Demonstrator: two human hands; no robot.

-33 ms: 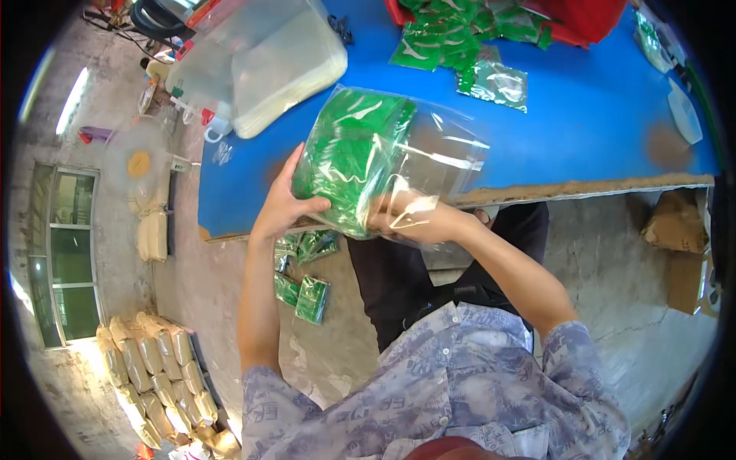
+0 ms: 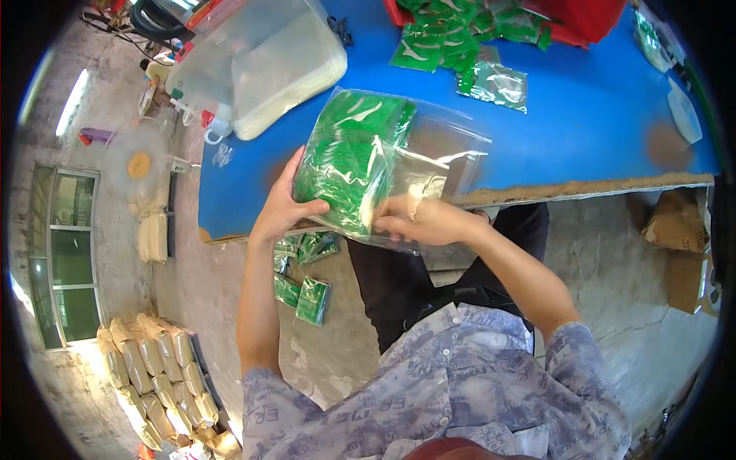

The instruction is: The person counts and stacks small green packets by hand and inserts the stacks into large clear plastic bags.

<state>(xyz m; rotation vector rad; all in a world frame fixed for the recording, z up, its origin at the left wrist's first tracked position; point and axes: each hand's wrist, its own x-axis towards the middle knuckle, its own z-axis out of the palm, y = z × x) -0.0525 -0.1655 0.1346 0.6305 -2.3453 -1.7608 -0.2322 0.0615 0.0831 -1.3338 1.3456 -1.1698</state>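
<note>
clear bag of green packets held over a blue table edge

blue tabletop (image 2: 583,130) fills the upper part of the view, its worn front edge showing bare brown material, with grey concrete floor below it. the person stands at this edge in a pale patterned shirt (image 2: 429,391) and dark trousers.

both hands hold a large clear plastic bag (image 2: 387,165) tilted above the table's edge. a stack of green packets (image 2: 349,157) fills the bag's left half; the right half is see-through and slack. the left hand (image 2: 284,207) cups the bag's lower left corner, fingers curled around the stack from outside, thumb laid across the front. the right hand (image 2: 418,218) pinches the bag's lower middle, fingers closed on the plastic just beside the stack.

farther back on the table lies a loose heap of green packets (image 2: 452,38) spilling from a red tray (image 2: 590,19), with one clear-fronted packet (image 2: 494,84) lying apart from the heap, nearer the bag. at the table's left end sits a pile of clear plastic bags (image 2: 284,61). a small white scoop-like piece (image 2: 682,115) rests near the right rim.

on the floor under the left forearm lie a few fallen green packets (image 2: 303,284). stacked tan sacks (image 2: 153,376) line the far left wall beside a window (image 2: 65,253), and cardboard boxes (image 2: 678,245) stand at the right.
</note>
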